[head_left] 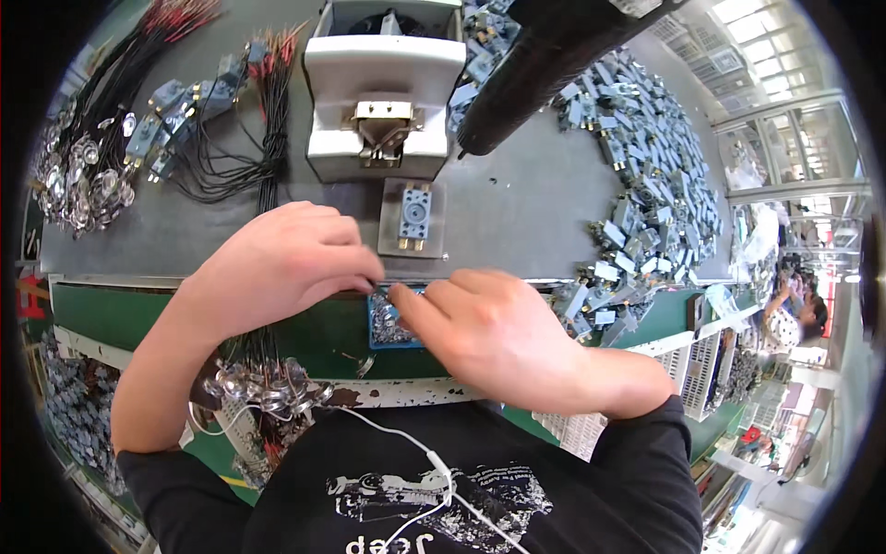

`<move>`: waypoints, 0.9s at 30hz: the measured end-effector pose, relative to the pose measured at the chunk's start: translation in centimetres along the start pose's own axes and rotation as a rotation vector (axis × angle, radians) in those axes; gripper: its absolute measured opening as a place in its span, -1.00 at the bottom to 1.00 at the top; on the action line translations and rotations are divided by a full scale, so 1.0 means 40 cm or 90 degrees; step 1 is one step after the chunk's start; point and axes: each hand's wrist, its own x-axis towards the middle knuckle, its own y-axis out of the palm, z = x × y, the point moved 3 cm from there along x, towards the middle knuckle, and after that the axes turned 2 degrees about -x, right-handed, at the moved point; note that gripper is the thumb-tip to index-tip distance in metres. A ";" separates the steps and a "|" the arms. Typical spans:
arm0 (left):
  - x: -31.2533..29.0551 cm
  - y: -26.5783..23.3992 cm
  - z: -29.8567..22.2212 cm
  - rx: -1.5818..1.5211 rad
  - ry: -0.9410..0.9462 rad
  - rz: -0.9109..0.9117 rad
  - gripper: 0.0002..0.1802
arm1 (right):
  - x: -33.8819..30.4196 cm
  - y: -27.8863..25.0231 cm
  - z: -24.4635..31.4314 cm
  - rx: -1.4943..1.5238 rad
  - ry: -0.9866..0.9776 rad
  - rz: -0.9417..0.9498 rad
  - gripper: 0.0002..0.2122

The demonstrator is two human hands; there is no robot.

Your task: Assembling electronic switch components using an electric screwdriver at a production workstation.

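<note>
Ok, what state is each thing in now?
Blue tray: open, holding small metal parts
Left hand: fingers bent near the tray, grip unclear
Right hand: fingers bent at the tray, grip unclear
Grey block: lying on the metal plate
Grey block pile: loosely heaped
Black wires: bundled
Black tube: slanting

We have a blue tray point(395, 345) of silvery parts point(386, 327). Our table point(526, 217) is grey, the machine point(386, 78) white, the housings point(651, 171) blue-grey. White print point(506, 503) patterns our black shirt point(591, 485).
</note>
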 end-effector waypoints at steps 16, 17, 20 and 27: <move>0.026 0.018 -0.017 -0.101 -0.106 -0.197 -0.76 | -0.012 0.100 -0.147 0.261 0.045 -0.523 -0.63; 0.028 0.037 -0.002 -0.121 -0.090 -0.201 -0.79 | -0.004 0.104 -0.142 0.295 0.077 -0.567 -0.66; 0.026 0.041 0.011 -0.089 -0.060 -0.198 -0.84 | 0.028 0.088 -0.106 0.790 0.210 -0.466 -0.76; 0.005 0.014 -0.021 0.170 -0.015 -0.092 -0.86 | 0.049 0.060 -0.168 0.767 0.177 0.149 -0.78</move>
